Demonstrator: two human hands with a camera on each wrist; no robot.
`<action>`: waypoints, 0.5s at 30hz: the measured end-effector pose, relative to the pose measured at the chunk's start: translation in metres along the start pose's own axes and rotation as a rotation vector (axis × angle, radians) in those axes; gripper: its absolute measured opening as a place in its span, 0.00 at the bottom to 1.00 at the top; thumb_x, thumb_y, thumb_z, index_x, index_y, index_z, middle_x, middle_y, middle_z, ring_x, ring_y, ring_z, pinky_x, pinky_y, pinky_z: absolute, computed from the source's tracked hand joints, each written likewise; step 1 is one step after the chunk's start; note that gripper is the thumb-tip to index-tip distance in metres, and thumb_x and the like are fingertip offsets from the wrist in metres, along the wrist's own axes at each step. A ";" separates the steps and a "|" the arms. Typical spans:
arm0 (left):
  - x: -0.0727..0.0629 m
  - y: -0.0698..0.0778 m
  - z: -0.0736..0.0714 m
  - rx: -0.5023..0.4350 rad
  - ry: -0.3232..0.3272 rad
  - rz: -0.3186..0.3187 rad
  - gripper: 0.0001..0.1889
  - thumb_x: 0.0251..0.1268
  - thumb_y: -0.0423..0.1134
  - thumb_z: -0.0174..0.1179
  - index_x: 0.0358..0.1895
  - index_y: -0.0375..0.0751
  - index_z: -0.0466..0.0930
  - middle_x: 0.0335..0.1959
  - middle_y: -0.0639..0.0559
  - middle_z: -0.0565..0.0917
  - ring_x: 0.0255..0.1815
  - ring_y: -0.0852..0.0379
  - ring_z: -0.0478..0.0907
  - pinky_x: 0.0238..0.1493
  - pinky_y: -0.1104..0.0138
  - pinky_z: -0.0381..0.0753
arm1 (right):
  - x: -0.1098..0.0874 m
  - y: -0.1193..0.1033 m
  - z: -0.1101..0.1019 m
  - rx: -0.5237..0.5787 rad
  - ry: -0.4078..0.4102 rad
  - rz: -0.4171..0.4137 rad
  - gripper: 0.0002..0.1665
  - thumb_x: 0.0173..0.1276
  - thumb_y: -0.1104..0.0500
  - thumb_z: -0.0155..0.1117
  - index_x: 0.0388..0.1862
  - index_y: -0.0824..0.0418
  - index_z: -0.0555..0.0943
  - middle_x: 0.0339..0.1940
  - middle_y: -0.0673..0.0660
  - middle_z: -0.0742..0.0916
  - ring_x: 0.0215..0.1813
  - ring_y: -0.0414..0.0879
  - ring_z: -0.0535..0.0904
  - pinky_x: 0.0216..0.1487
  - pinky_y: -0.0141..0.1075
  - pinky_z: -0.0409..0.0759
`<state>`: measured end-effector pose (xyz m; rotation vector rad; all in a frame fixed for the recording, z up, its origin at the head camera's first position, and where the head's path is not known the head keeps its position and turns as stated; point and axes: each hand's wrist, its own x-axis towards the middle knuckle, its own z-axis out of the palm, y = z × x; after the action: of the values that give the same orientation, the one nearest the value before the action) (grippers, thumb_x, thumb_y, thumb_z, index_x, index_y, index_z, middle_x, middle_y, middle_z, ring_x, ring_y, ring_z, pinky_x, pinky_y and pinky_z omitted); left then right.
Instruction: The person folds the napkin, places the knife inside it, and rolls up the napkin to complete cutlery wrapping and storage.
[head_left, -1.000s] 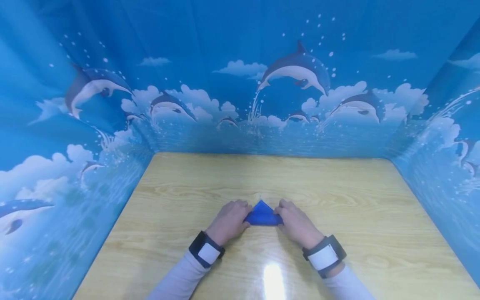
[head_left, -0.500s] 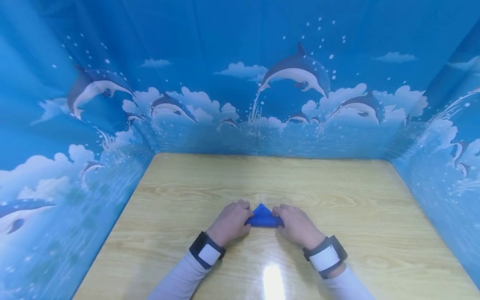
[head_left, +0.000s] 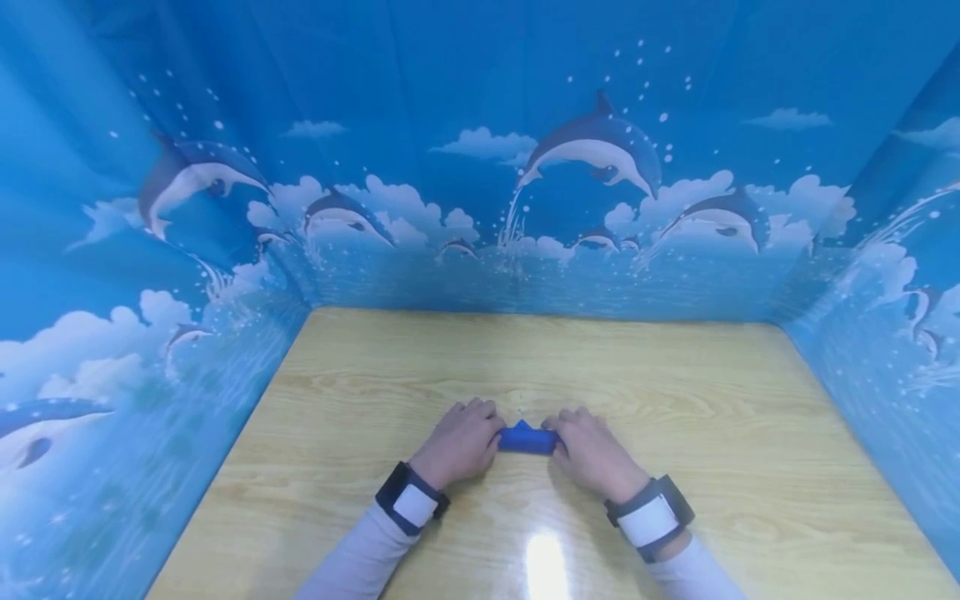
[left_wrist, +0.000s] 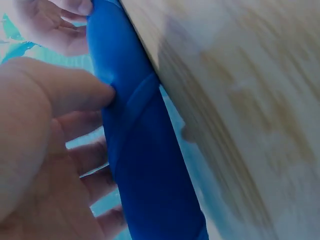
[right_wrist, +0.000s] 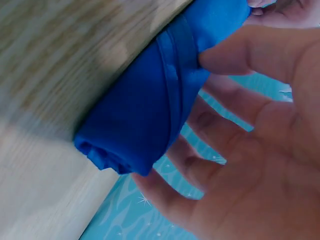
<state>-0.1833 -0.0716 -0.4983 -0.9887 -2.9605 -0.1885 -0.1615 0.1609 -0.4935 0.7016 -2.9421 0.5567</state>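
A smooth blue cloth (head_left: 527, 441) is rolled into a short tube on the table, with a small pointed corner showing behind the roll. My left hand (head_left: 461, 442) holds its left end; in the left wrist view the thumb presses the near side of the cloth (left_wrist: 150, 165) and the fingers lie behind it. At the other end, my right hand (head_left: 592, 450) grips the roll in the same way, thumb in front and fingers along the far side. The right wrist view shows the layered end of the rolled cloth (right_wrist: 135, 120) and a diagonal fold across it.
The wood-grain table (head_left: 375, 358) spreads around both hands. A blue curtain (head_left: 450, 92) printed with dolphins encloses its back and sides. Light glares off the table near its front. Each wrist wears a black strap with a white patch.
The blue cloth has gone from a wide triangle to a narrow roll, only its tip still showing. Both hands have stayed at its ends, their fingers shifting slightly.
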 end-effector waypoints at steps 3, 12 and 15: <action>0.001 0.000 0.000 -0.038 0.025 -0.054 0.15 0.75 0.46 0.58 0.57 0.46 0.82 0.50 0.52 0.85 0.52 0.52 0.81 0.61 0.53 0.77 | 0.000 0.002 0.000 -0.014 0.028 0.021 0.15 0.60 0.66 0.71 0.47 0.58 0.84 0.39 0.54 0.89 0.40 0.48 0.75 0.45 0.44 0.73; 0.003 0.002 0.004 -0.040 0.167 -0.127 0.07 0.70 0.46 0.64 0.43 0.49 0.86 0.37 0.56 0.79 0.33 0.60 0.73 0.36 0.67 0.75 | 0.003 0.004 0.002 0.016 0.058 0.084 0.13 0.59 0.66 0.75 0.43 0.58 0.84 0.36 0.54 0.82 0.41 0.49 0.76 0.40 0.40 0.81; 0.001 0.003 0.004 -0.130 0.131 -0.157 0.10 0.70 0.47 0.64 0.45 0.46 0.86 0.33 0.57 0.75 0.27 0.62 0.71 0.27 0.70 0.72 | 0.003 0.002 0.002 0.032 0.055 0.098 0.15 0.57 0.65 0.77 0.43 0.60 0.85 0.37 0.55 0.83 0.41 0.50 0.75 0.42 0.41 0.82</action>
<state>-0.1823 -0.0682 -0.5024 -0.7214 -2.9351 -0.4353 -0.1654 0.1607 -0.4952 0.5382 -2.9353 0.6214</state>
